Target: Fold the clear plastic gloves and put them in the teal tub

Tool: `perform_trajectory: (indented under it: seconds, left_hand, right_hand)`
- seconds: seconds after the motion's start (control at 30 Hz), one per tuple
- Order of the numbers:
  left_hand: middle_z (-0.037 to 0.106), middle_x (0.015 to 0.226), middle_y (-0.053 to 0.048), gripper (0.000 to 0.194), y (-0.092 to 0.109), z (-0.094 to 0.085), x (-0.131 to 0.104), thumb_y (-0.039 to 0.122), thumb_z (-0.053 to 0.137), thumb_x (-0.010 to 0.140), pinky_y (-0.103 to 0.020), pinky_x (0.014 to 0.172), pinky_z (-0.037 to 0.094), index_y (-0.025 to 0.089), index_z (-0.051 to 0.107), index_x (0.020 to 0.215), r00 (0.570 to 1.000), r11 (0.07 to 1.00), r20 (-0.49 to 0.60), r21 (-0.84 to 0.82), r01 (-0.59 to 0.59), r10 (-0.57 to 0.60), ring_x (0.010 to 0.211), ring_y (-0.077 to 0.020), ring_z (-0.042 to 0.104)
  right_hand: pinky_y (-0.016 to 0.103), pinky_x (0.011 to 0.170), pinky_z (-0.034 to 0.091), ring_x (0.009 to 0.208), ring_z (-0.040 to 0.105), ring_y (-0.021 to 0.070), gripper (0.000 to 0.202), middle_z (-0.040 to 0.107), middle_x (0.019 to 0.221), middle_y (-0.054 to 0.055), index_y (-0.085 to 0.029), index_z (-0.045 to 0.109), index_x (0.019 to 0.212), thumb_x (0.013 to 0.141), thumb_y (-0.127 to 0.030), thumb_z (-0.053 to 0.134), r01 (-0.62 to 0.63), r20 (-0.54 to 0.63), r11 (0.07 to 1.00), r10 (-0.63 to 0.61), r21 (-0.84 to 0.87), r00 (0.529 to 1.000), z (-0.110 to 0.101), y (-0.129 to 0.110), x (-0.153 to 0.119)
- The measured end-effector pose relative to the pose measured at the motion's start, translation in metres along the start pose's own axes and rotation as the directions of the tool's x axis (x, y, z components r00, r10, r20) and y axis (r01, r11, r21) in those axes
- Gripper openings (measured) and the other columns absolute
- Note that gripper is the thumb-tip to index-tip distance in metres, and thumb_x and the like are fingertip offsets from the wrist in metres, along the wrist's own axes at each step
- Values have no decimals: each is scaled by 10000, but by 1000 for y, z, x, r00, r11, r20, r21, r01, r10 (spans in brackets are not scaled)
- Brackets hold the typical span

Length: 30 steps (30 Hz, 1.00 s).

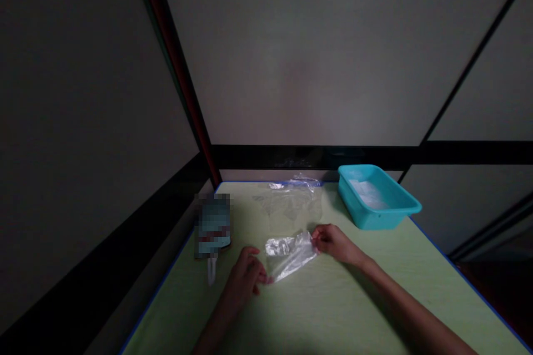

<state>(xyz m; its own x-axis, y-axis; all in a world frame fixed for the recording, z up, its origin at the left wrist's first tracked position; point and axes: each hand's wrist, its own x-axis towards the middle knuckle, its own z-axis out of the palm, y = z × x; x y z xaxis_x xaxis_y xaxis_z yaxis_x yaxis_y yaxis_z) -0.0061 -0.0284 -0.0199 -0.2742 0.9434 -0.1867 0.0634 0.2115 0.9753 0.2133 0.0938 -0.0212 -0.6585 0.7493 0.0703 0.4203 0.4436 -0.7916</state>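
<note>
A clear, shiny plastic bag (287,255) is stretched slantwise between my hands, just above or on the pale green tabletop. My right hand (335,242) pinches its right end with closed fingers. At the lower left corner, my left hand (249,270) has its thumb and fingertips drawn together on the film, the other fingers curled. More clear plastic film (293,208) lies behind the bag, towards the far edge; I cannot tell whether it is one piece or several.
At the back right of the table (353,305) stands a turquoise plastic basin (381,219) with white, flat material (368,193) inside. Along the left edge lies a blurred-out bluish item (214,227) with a white strap (212,270). Panelled walls rise behind and to the left.
</note>
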Motion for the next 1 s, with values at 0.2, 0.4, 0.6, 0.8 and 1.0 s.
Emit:
perform_trajectory:
  seconds: [0.2, 0.4, 0.6, 0.8, 1.0]
  left_hand:
    - [499, 524, 90, 309, 3, 2, 0, 359, 461, 602, -150, 273, 297, 212, 335, 843, 999, 1000, -39, 3, 24, -24, 457, -162, 609]
    - [501, 525, 92, 327, 6, 4, -1, 380, 456, 598, -149, 263, 290, 216, 330, 852, 997, 999, -63, -9, 35, -35, 459, -172, 624]
    - [541, 554, 65, 319, 3, 0, -3, 409, 504, 614, -159, 279, 311, 225, 374, 840, 995, 997, -85, -43, 57, -60, 513, -185, 644]
    - [573, 628, 38, 255, 3, -8, -9, 401, 445, 709, -198, 319, 368, 210, 422, 876, 976, 994, -218, 101, 35, -12, 514, -183, 639]
    - [579, 1068, -140, 285, 17, 23, -18, 247, 355, 801, -424, 864, 427, 137, 515, 1009, 867, 557, 23, 757, -341, 498, 1025, -255, 545]
  right_hand:
    - [180, 436, 339, 458, 512, 105, 74, 576, 527, -25, -166, 496, 731, 676, -123, 470, -76, -148, 996, 69, -37, 987, 9, 2, 1]
    - [208, 468, 353, 476, 508, 126, 102, 558, 535, -13, -174, 483, 736, 690, -96, 436, -85, -256, 985, 44, -151, 966, 9, -8, -3]
    - [317, 799, 418, 913, 541, 197, 260, 586, 991, 116, -141, 543, 978, 809, -152, 346, 83, -220, 939, -162, -333, 962, 13, -27, -15]
    - [424, 1041, 183, 1287, 181, 218, 525, 221, 1399, 137, -71, 220, 1354, 881, -284, 304, 279, 110, 722, -273, -633, 956, 29, -24, -16]
    - [415, 1045, 180, 1289, 171, 209, 513, 198, 1397, 136, -63, 215, 1355, 892, -273, 284, 265, 128, 675, -247, -688, 961, 34, -20, -16]
